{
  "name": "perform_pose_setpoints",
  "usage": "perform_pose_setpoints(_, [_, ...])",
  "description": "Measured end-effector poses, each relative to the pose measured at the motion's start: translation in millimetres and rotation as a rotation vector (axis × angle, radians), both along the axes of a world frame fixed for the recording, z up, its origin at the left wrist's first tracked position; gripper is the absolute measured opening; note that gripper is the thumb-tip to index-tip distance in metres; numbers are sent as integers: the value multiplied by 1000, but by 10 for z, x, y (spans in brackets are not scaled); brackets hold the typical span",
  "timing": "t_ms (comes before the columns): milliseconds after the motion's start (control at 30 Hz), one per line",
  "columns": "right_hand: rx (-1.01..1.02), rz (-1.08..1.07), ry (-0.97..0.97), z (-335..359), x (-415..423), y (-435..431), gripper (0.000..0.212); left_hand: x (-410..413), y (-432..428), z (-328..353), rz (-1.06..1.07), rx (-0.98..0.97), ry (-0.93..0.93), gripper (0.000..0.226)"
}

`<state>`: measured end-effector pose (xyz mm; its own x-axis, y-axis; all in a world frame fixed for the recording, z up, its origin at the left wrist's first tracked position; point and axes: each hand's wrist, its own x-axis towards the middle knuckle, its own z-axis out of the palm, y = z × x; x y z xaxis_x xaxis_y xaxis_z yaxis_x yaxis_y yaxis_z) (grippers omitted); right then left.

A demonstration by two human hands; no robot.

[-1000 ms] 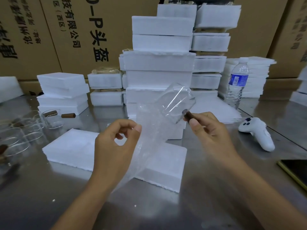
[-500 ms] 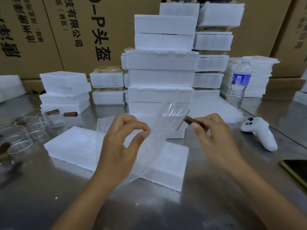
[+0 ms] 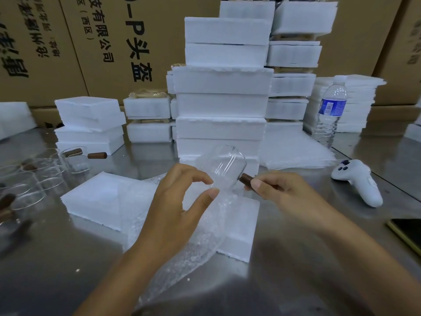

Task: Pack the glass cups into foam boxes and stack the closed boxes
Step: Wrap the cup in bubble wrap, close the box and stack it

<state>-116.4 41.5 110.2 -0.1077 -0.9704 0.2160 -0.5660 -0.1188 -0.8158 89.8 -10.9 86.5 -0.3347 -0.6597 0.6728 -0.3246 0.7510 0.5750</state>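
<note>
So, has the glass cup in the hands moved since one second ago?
Yes. The glass cup has come down: earlier it sat against the middle of the tall foam box stack, and now it is near the stack's base, with the right hand on its wooden handle.

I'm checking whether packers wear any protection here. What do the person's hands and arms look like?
Both the left hand and the right hand are bare: no gloves, rings, watch or bands visible. Both forearms are bare as well, with no sleeve in view. Fingernails are short and unpainted.
</note>
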Motion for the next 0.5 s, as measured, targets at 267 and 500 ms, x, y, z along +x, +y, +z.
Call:
perform_pose_setpoints(267, [17, 68, -32, -24, 21, 8, 20, -36, 12, 9, 70, 128, 217, 25])
perform_pose_setpoints(500, [35, 68, 32, -56, 57, 6, 15, -24, 32, 70, 66, 3, 229, 9])
